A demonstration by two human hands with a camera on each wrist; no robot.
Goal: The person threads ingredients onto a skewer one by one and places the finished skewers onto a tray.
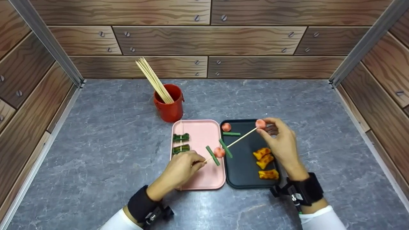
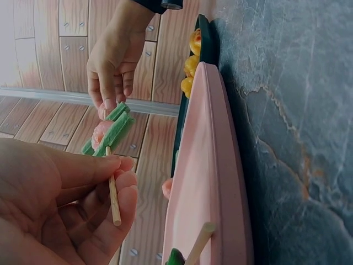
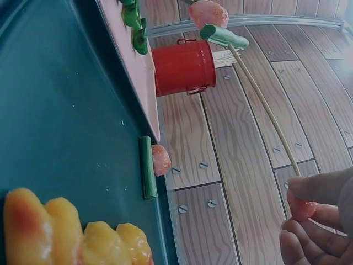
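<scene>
Head view: skewer (image 1: 242, 137) in fingers (image 1: 197, 157), wristband label (image 1: 298, 196) illegible

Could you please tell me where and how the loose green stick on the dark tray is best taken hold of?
Probably near its right end in the head view: pinch the green stick across its narrow width, coming from above. It is long, thin and lies flat on the dark tray, while the round pink piece sits close behind its left part, leaving the right end freer.
</scene>
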